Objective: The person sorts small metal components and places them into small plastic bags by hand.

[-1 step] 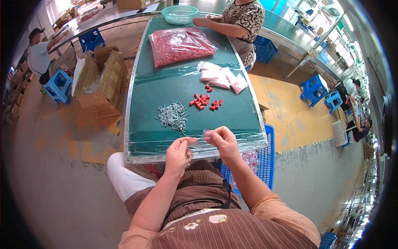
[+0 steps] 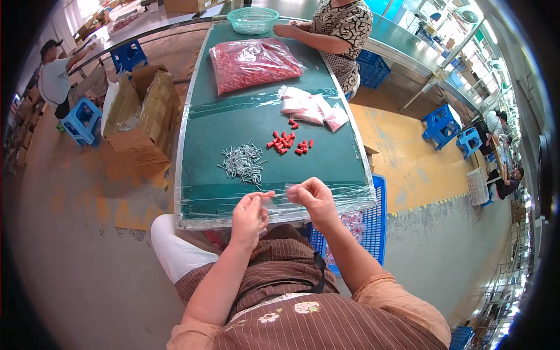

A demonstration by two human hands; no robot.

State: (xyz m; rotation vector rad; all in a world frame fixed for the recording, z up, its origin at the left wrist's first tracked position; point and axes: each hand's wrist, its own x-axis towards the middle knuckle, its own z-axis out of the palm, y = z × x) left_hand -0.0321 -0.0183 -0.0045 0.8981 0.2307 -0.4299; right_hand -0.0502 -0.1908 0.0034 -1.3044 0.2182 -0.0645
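Note:
My right hand [image 2: 315, 201] pinches a small clear plastic bag [image 2: 290, 189] above the near edge of the table. Just left of it, my left hand [image 2: 249, 217] is closed, its index finger stretched toward the bag. What the left fingers hold, if anything, is too small to make out. Beyond my hands lies a heap of grey metal screws [image 2: 242, 163]. Short red plastic plugs [image 2: 283, 142] are scattered to the right of that heap. Farther back on the right rests a stack of small clear bags [image 2: 303, 107].
A large clear bag of red pieces [image 2: 254, 65] lies on the green table [image 2: 204, 137], with a pale green basket [image 2: 252, 21] at the far end. A co-worker [image 2: 344, 35] stands at the far right side. A blue crate [image 2: 378, 219] is beside my right arm; a cardboard box [image 2: 143, 116] stands left.
My left hand has shifted very slightly, its fingertips a little higher. The bag in my right hand has barely moved.

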